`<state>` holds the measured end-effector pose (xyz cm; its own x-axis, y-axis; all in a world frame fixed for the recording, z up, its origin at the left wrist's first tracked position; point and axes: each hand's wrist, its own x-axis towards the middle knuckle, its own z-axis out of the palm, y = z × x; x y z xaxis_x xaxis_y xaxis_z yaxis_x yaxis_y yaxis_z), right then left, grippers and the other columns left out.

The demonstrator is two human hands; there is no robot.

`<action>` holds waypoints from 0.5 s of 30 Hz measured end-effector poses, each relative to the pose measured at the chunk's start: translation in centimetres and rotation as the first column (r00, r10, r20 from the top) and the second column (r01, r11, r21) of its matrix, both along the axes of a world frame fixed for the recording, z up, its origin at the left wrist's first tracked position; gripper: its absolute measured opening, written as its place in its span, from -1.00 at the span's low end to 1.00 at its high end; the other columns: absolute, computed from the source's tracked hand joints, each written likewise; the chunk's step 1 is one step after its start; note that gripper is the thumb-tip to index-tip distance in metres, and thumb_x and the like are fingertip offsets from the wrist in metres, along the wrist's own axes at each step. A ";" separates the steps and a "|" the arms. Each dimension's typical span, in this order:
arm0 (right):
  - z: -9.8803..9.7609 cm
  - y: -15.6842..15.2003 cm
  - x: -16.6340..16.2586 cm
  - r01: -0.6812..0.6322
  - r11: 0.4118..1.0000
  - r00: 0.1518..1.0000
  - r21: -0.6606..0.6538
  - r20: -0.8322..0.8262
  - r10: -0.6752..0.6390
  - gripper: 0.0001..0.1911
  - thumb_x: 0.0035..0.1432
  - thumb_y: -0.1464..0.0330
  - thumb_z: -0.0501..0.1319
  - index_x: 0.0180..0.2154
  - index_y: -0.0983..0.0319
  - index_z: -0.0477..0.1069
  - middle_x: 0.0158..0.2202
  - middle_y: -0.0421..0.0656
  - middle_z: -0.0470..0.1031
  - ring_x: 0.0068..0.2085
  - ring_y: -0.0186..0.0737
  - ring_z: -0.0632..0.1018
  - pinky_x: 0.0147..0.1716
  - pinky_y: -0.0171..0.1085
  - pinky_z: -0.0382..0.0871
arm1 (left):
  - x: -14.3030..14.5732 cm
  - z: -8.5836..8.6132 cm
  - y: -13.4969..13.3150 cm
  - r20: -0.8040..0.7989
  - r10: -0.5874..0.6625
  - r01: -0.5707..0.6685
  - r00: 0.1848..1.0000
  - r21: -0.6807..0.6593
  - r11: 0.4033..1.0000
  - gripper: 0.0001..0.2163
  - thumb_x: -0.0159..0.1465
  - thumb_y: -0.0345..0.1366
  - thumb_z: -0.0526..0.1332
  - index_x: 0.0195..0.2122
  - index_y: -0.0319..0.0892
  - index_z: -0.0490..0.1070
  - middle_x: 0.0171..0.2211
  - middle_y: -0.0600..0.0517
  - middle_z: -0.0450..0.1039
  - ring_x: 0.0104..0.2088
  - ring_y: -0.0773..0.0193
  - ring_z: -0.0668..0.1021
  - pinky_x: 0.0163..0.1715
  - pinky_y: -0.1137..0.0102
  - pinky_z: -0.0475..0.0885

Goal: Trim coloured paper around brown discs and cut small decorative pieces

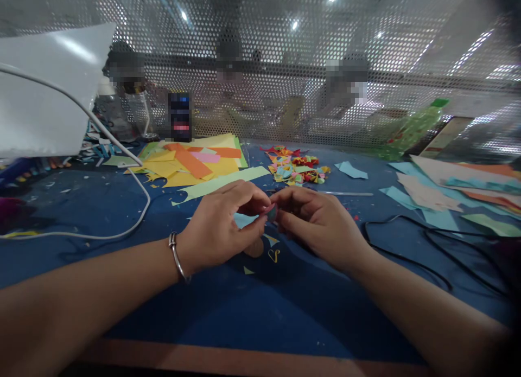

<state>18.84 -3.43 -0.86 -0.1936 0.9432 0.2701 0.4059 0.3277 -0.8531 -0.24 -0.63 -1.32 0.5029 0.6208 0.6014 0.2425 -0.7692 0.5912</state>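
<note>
Over the middle of the table, my left hand (pixel 226 222) pinches a small pink and bluish paper piece (pixel 271 211) between thumb and fingers. My right hand (pixel 321 225) closes on its other side, fingertips meeting the left ones. The fingers hide much of the piece, so its exact shape cannot be told. Behind my left fingers shows a light blue paper (pixel 244 220). Below the hands lie a round brownish disc (pixel 255 248), a small yellow heart-like mark (pixel 274 255) and a pale paper scrap (pixel 248 270). A metal bracelet sits on my left wrist.
Yellow and orange sheets (pixel 179 168) are stacked at back left, beside a pile of small colourful paper pieces (pixel 297 168). Blue and cream papers (pixel 439 190) and a black cable (pixel 423 241) lie right. A white cable (pixel 138 219) loops left. Perforated metal (pixel 264 106) stands behind.
</note>
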 end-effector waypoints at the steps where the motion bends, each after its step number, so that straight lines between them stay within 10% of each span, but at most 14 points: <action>1: 0.0 0.0 0.0 0.000 1.000 1.000 0.000 -0.010 0.000 -0.90 0.09 0.37 0.20 -0.32 0.24 0.45 -0.52 -0.25 0.44 -0.54 -0.36 0.41 -0.56 -0.38 0.29 | 0.0 0.1 -0.1 0.021 -0.028 0.030 0.999 -0.105 0.994 -0.90 0.20 -0.42 0.27 -0.25 -0.20 0.43 -0.30 0.03 0.52 -0.31 0.36 0.59 -0.24 0.45 0.53; 6: 0.2 0.0 0.2 -0.010 1.000 1.000 0.007 0.006 0.010 -0.88 0.14 0.31 0.23 -0.33 0.23 0.46 -0.48 -0.22 0.46 -0.54 -0.38 0.38 -0.58 -0.38 0.25 | -0.1 0.4 0.0 0.132 -0.065 0.119 0.989 -0.451 0.885 -0.83 0.21 -0.25 0.32 -0.25 -0.19 0.41 -0.32 0.00 0.53 -0.32 0.29 0.60 -0.29 0.40 0.54; 15: 0.5 -0.1 0.3 -0.018 0.998 0.991 0.060 0.135 0.010 -0.89 0.14 0.34 0.20 -0.33 0.23 0.47 -0.54 -0.25 0.44 -0.57 -0.37 0.37 -0.60 -0.38 0.20 | -0.2 0.4 0.3 0.155 -0.085 0.154 0.984 -0.520 0.840 -0.81 0.17 -0.27 0.36 -0.24 -0.18 0.41 -0.32 0.01 0.52 -0.32 0.31 0.58 -0.30 0.42 0.53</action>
<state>19.17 -3.58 -0.35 -0.2453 0.9226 0.2977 0.5105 0.3839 -0.7694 -0.43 -0.36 -0.88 0.5391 0.8009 0.2605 0.0695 -0.3506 0.9339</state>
